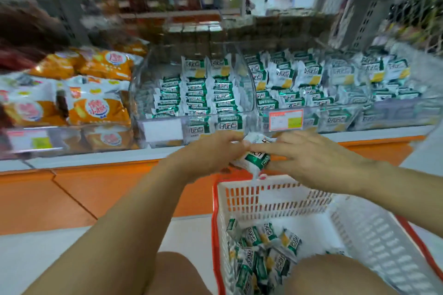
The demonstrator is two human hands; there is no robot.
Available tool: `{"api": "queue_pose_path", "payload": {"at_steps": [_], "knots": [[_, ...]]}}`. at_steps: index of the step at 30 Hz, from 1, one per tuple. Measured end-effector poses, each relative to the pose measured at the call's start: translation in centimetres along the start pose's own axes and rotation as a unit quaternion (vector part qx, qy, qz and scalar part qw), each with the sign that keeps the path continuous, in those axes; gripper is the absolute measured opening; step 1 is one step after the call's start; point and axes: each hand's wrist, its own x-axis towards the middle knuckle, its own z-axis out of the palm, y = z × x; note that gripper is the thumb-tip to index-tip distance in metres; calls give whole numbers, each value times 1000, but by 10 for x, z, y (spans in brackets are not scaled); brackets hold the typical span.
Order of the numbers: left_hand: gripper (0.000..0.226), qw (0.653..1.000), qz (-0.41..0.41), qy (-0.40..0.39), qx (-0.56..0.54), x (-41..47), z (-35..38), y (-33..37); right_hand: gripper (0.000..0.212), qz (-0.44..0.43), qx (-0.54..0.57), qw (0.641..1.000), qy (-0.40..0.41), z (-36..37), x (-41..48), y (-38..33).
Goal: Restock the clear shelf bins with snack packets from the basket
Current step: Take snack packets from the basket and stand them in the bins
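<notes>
At the centre of the frame the left hand (217, 151) and right hand (314, 160) meet over a green-and-white foil snack packet (257, 161); the left hand pinches its upper left edge, thumb on top; the right hand lays stretched fingers across the top, a thumb tip showing beneath, so the packet is pinched between them; it hangs tilted just above the far rim of the white slatted plastic basket with a red rim (263, 199) at lower right; more packets of the same kind (266, 244) lie heaped in the basket's near left corner. Above the hands, on the shelf, a clear plastic shelf bin (141, 112) holds neat rows of such packets; the neighbouring bin to the right (345, 122) is fuller and carries a red-and-yellow price label (285, 120); orange-and-white snack bags (98, 108) fill the bin at middle left.
</notes>
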Motion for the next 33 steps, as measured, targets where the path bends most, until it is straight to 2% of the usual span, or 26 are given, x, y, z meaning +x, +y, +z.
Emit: {"api": "queue_pose_path", "payload": {"at_steps": [3, 6, 8, 10, 11, 13, 16, 18, 21, 25, 27, 30, 33], "knots": [[35, 981, 2, 102, -164, -11, -4, 17, 33, 49, -12, 998, 43, -32, 19, 11], [44, 924, 25, 167, -342, -11, -5, 26, 22, 176, 77, 978, 82, -51, 39, 17], [37, 887, 49, 202, -413, -8, -9, 27, 28, 317, 240, 915, 69, -60, 58, 16], [32, 869, 65, 226, -435, -6, -16, 25, 39, 394, 379, 835, 61, -61, 84, 15], [37, 863, 67, 229, -444, -4, -20, 22, 40, 406, 417, 810, 68, -59, 98, 15], [47, 863, 73, 239, -440, 1, -33, 13, 31, 409, 439, 794, 92, -51, 127, 19], [49, 891, 66, 316, -319, 6, -63, -3, 25, 408, 452, 786, 109, -35, 171, 31], [46, 887, 70, 414, -191, 7, -85, -20, 26, 403, 430, 800, 113, -23, 197, 46], [36, 832, 70, 550, -20, 9, -112, -50, 25, 403, 357, 835, 112, 2, 232, 73], [24, 761, 44, 619, 188, 22, -119, -71, 25, 394, 246, 882, 80, 31, 275, 105], [22, 733, 57, 636, 234, 29, -122, -76, 28, 389, 218, 893, 65, 43, 297, 118], [20, 714, 65, 648, 255, 35, -130, -88, 28, 379, 215, 898, 59, 63, 325, 135], [20, 693, 85, 665, 265, 39, -130, -93, 25, 371, 161, 914, 29, 86, 347, 146]]}}
